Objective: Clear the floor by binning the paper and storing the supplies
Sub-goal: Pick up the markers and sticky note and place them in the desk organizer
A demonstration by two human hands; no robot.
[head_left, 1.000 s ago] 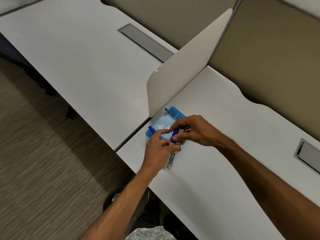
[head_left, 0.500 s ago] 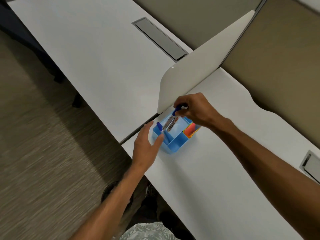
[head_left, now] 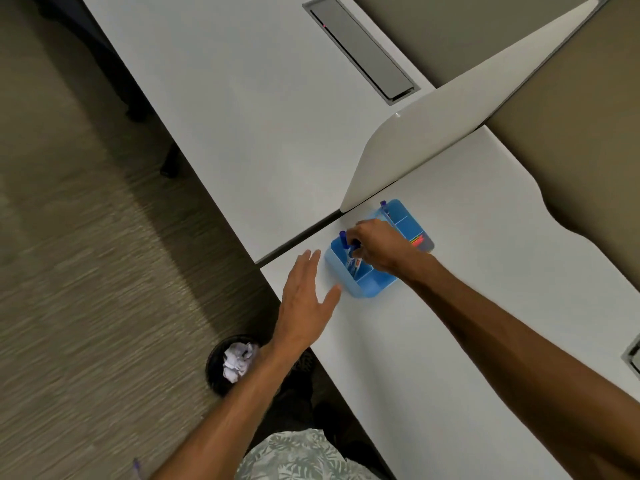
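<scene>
While my right hand (head_left: 375, 244) grips blue-capped markers (head_left: 350, 251) inside the blue organizer (head_left: 375, 287), white divider (head_left: 433, 147) stands just behind.
Left hand (head_left: 304, 299) spread flat beside organizer; bin (head_left: 216, 363) with crumpled paper (head_left: 237, 360) below its wrist.

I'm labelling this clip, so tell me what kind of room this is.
Most likely an open-plan office. White desks stand side by side, split by a privacy divider, with a cable grommet cover set into one desktop. A wastebasket holding crumpled paper stands on carpet.

right hand (head_left: 377, 245) hides organizer (head_left: 372, 289) middle
</scene>
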